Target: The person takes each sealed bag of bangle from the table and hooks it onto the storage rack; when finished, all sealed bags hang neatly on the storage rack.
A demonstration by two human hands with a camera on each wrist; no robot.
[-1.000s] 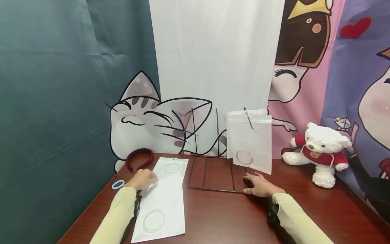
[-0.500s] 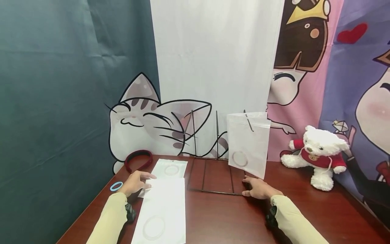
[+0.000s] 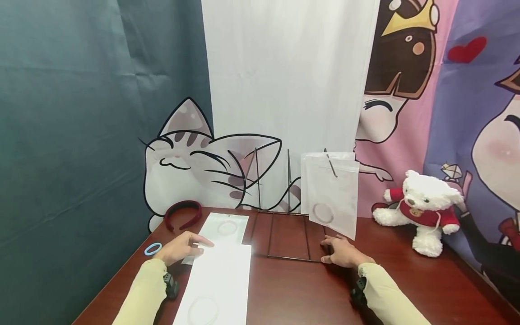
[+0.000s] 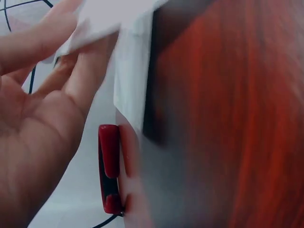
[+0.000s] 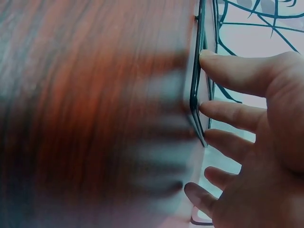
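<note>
My left hand (image 3: 183,247) pinches the top edge of a white flat bag (image 3: 219,280) between thumb and fingers; a pale ring shape shows near its bottom. In the left wrist view, that bag (image 4: 107,16) is off the tabletop at the pinched end. Beyond it, another white bag (image 3: 227,228) with a similar ring lies partly covered on the table. My right hand (image 3: 341,251) rests at the near right corner of a black wire rack (image 3: 284,258), its fingertips on the wire (image 5: 195,80). White bags (image 3: 333,194) hang on the rack's right hook.
A dark red headband (image 3: 184,214) lies at the back left. Nearer, a light blue ring (image 3: 153,248) lies beside my left hand. The rack's other upright prongs (image 3: 289,180) stand left of the hung bags. A white teddy bear (image 3: 430,212) sits at the right.
My left hand has shifted slightly left, taken hold of the front bag's top edge and drawn it a little toward me. The hung bags swing slightly. My right hand stays at the rack.
</note>
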